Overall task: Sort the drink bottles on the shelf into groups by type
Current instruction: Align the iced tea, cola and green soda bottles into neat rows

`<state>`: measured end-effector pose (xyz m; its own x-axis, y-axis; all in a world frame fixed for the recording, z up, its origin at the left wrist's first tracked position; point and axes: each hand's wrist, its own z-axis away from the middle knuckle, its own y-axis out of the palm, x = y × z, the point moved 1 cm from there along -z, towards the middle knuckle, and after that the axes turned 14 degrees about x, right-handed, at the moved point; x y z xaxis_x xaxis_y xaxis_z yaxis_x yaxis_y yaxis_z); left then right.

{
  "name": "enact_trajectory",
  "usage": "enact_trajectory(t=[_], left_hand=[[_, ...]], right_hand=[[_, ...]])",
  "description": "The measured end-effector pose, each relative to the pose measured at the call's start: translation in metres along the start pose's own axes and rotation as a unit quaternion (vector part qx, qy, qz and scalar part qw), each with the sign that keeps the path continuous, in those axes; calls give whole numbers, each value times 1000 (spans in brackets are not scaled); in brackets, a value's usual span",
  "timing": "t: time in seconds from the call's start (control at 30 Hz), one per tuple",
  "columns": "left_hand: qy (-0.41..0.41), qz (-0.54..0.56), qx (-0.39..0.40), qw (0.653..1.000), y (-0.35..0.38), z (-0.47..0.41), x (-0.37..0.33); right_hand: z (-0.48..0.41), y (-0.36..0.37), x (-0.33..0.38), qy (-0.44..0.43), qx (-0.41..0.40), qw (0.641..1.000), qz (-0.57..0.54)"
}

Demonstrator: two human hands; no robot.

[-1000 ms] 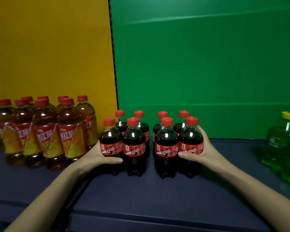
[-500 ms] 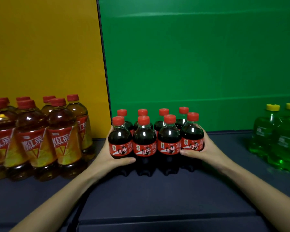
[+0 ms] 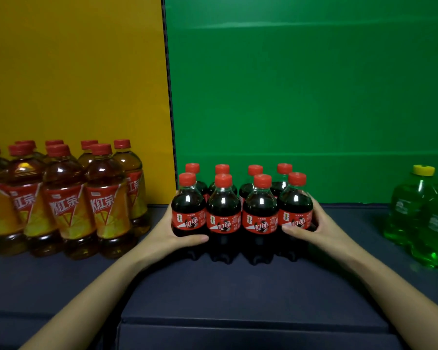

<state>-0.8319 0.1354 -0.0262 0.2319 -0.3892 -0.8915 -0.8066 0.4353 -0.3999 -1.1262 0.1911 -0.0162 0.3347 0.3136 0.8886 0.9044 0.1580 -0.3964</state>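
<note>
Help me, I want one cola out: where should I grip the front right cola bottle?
Grip the front right cola bottle by its narrow neck under the cap, coming from above: its left side touches a neighbour and the right hand covers the other.

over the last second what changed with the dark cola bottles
The two clusters of dark cola bottles with red caps were pushed together, closing the middle gap into one block. The left hand and right hand stay pressed on its outer sides. The amber tea bottles and green bottles kept their places.

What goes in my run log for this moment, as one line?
left hand: on cola bottles | right hand: same cluster, opposite side | tea bottles: grouped left | green bottles: grouped right
</note>
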Motion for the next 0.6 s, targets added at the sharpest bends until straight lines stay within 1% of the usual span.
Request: enact_trajectory(t=[0.1, 0.2, 0.27, 0.37, 0.47, 0.53, 0.6], left_hand=[[-24, -51, -16, 998, -3, 14, -4], [-56, -162, -35, 985, -10, 38, -7], [-65, -257, -64, 962, -19, 57, -7], [-62, -364, -136, 919, -33, 87, -5], [-46, -429, -192, 882, -48, 115, -3], [-39, -439, -207, 873, -62, 133, 0], [-42, -438, -223, 870, -81, 150, 6]], right_hand=[[13, -8, 2, 26, -49, 997, 56], [32, -14, 1, 58, -78, 984, 150], [46, -16, 2, 71, -89, 976, 184], [57, -11, 2, 77, -114, 955, 263], [61, 13, 7, 64, -104, 948, 293], [57, 40, 18, 42, -80, 951, 297], [51, 70, 30, 29, -57, 960, 271]])
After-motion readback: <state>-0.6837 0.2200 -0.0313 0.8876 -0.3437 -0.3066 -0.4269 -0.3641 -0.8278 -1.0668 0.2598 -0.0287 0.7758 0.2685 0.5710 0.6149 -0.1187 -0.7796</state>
